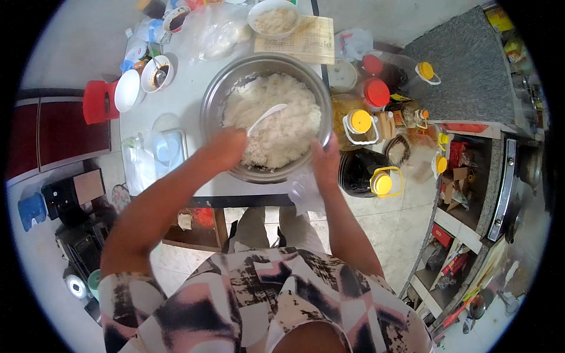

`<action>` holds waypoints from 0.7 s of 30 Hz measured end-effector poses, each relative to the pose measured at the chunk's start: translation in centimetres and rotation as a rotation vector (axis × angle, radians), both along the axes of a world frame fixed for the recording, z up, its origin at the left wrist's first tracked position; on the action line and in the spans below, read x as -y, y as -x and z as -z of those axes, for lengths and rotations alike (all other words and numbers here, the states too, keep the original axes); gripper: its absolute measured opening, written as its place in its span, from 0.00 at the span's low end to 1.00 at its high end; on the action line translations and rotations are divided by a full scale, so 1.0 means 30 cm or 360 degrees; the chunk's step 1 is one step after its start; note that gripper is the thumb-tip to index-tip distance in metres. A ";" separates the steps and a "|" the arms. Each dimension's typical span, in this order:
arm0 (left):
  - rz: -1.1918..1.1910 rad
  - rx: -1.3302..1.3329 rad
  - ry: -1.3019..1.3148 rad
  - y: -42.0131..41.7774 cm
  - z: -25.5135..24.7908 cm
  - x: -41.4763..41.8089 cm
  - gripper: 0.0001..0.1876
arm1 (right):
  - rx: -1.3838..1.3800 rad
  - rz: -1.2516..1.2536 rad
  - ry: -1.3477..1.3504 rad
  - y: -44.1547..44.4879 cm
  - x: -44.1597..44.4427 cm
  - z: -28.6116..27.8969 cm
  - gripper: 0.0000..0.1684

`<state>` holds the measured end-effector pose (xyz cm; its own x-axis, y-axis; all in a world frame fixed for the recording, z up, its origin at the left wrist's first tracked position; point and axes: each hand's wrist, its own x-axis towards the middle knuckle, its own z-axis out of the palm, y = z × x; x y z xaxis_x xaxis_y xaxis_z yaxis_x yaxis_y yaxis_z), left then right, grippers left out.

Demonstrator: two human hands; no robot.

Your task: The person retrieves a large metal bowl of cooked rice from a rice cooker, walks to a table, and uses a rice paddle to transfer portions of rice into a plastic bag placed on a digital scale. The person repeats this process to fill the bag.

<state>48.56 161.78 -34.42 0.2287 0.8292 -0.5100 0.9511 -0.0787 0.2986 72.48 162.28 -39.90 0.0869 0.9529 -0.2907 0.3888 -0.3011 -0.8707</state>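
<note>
A large stainless steel basin sits at the front edge of the white table in front of me. White rice, clumped in places, fills much of it. My left hand reaches over the near left rim and grips a white spoon-like utensil, which lies slanted across the rice; its held end is hidden by my fingers. On the basin's right rim, my right hand holds the edge, thumb towards the inside. A clear plastic bag hangs by the table edge beside my right wrist.
Behind the basin are a bowl of pale food, a printed sheet and a plastic bag. At left stand a white bowl and a sauce bowl. Several jugs, including a dark one, crowd the right side.
</note>
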 end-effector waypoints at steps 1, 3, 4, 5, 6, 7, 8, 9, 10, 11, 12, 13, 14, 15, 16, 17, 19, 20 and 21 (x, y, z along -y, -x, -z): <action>0.0100 -0.0076 -0.0012 0.033 -0.036 0.011 0.10 | -0.0007 -0.0058 0.0106 -0.023 0.002 -0.035 0.27; 0.0319 -0.0206 -0.0046 0.083 -0.098 0.022 0.09 | -0.0205 0.0106 0.0177 -0.089 0.044 0.007 0.30; 0.0261 -0.0246 -0.0038 0.087 -0.110 0.038 0.09 | -0.0411 0.0199 0.0253 -0.109 0.078 -0.004 0.30; 0.0208 -0.0283 -0.0029 0.086 -0.117 0.056 0.09 | -0.0617 0.0296 0.0326 -0.127 0.104 -0.014 0.31; 0.0160 -0.0318 -0.0020 0.082 -0.114 0.067 0.09 | -0.0732 0.0382 0.0384 -0.141 0.122 -0.023 0.31; 0.0196 -0.0310 -0.0106 0.064 -0.090 0.065 0.09 | -0.0844 0.0471 0.0401 -0.152 0.138 -0.028 0.30; 0.0213 -0.0320 -0.0183 0.047 -0.049 0.065 0.09 | -0.0973 0.0541 0.0431 -0.150 0.153 -0.014 0.29; 0.0230 -0.0328 -0.0260 0.038 -0.014 0.062 0.09 | -0.1100 0.0612 0.0458 -0.151 0.167 -0.001 0.28; 0.0274 -0.0326 -0.0193 0.043 0.014 0.047 0.08 | -0.1169 0.0668 0.0457 -0.158 0.177 0.016 0.27; 0.0318 -0.0331 -0.0128 0.050 0.030 0.024 0.07 | -0.1246 0.0721 0.0454 -0.167 0.183 0.026 0.26; 0.0358 -0.0339 -0.0063 0.061 0.039 0.015 0.06 | -0.1324 0.0770 0.0452 -0.175 0.188 0.033 0.25; 0.0338 -0.0355 -0.0098 0.063 0.031 0.010 0.07 | -0.1332 0.0844 0.0416 -0.182 0.194 0.018 0.22; 0.0314 -0.0372 -0.0132 0.074 0.018 0.007 0.09 | -0.1341 0.0913 0.0382 -0.189 0.198 0.002 0.19; 0.0285 -0.0391 -0.0166 0.081 0.003 0.004 0.10 | -0.1351 0.0978 0.0350 -0.193 0.202 -0.017 0.16; 0.0305 -0.0280 -0.0351 0.076 -0.032 0.014 0.12 | -0.1344 0.0992 0.0268 -0.196 0.211 -0.040 0.15; 0.0322 -0.0173 -0.0538 0.071 -0.082 0.030 0.14 | -0.1342 0.1003 0.0185 -0.194 0.214 -0.064 0.14; 0.0376 0.0016 -0.0754 0.040 -0.134 0.069 0.21 | -0.1332 0.1007 0.0039 -0.191 0.220 -0.100 0.13; 0.0421 0.0104 -0.0778 -0.007 -0.152 0.090 0.26 | -0.1318 0.1010 -0.0023 -0.193 0.227 -0.112 0.13; 0.0119 0.0450 -0.0360 -0.096 -0.197 0.131 0.28 | -0.1297 0.1024 -0.0092 -0.203 0.238 -0.124 0.13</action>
<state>51.43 157.84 -28.51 0.3988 0.8894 -0.2236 0.8225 -0.2390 0.5161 78.56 155.16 -36.18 0.3812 0.8104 -0.4449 -0.5435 -0.1928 -0.8170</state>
